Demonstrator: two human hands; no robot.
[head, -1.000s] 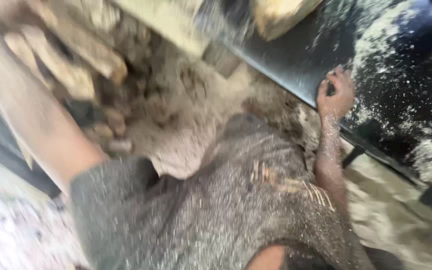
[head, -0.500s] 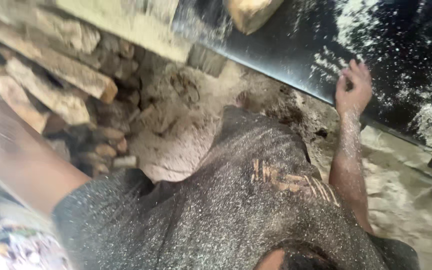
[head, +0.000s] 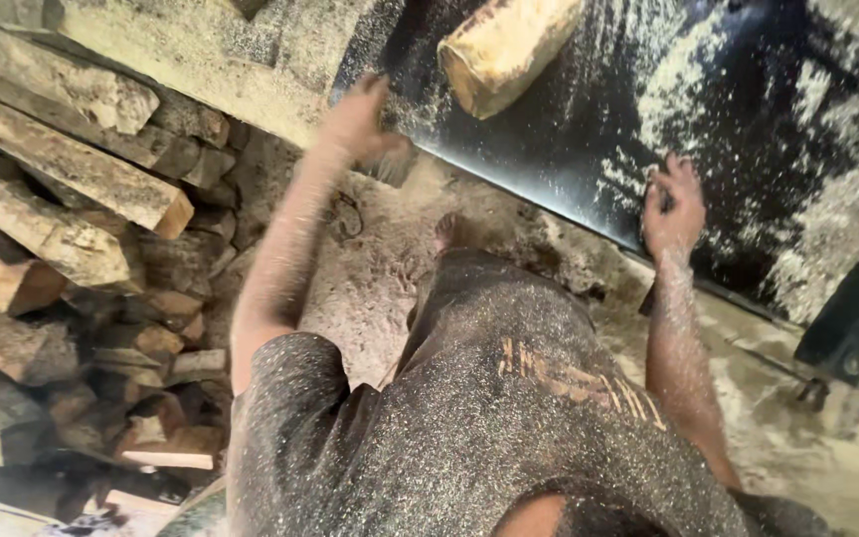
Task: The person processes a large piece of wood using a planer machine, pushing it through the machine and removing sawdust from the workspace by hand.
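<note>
Leaning over a dark, sawdust-strewn table, the person had the right hand pressed flat on its surface, fingers spread and holding nothing. The left hand was at the table's near left edge, just short of a thick wooden block lying on the top; motion blur hid its fingers (whether curled or open could not be told), and it did not appear to grip the block. My judgement: the loose sawdust could let the bracing right palm slide, throwing the weight forward. The block, lying near the corner, might roll or drop off the edge if nudged clumsily. The stacked split timber to the left looked uneven, and a bump could send pieces tumbling onto the dusty floor.
</note>
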